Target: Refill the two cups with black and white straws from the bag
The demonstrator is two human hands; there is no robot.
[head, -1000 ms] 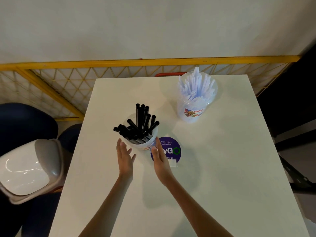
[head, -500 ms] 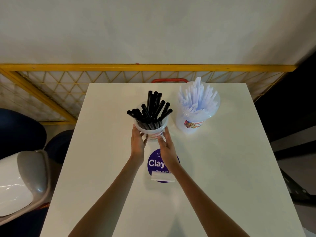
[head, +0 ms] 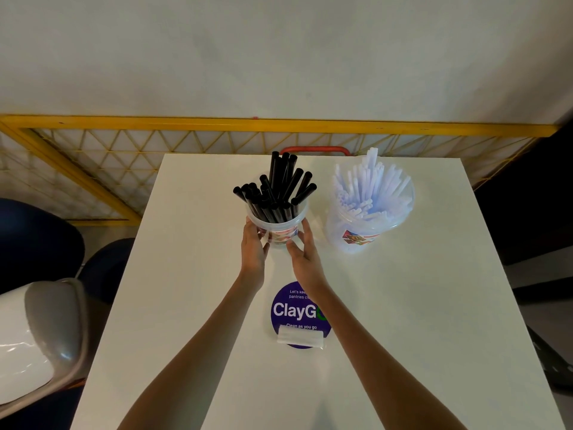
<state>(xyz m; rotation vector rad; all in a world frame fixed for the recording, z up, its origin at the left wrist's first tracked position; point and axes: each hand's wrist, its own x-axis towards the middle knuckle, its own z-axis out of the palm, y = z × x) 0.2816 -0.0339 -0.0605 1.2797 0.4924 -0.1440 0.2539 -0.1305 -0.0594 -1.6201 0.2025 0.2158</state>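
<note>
A clear plastic cup (head: 280,234) packed with black straws (head: 276,190) stands on the white table (head: 403,305) near its far edge. My left hand (head: 254,246) presses the cup's left side and my right hand (head: 305,252) its right side, so both hold it. To its right a second clear cup (head: 366,237) is full of white straws (head: 370,190). No bag is in view.
A round purple ClayGo sticker (head: 297,311) lies on the table between my forearms, with a small folded clear wrapper (head: 300,338) on its near edge. A yellow lattice fence (head: 124,156) runs behind the table. A grey-white bin (head: 34,336) and dark blue chairs (head: 34,240) stand left.
My hands closed on the black-straw cup and slid it away from me toward the table's far edge, beside the white-straw cup. The purple sticker it partly covered is now exposed.
</note>
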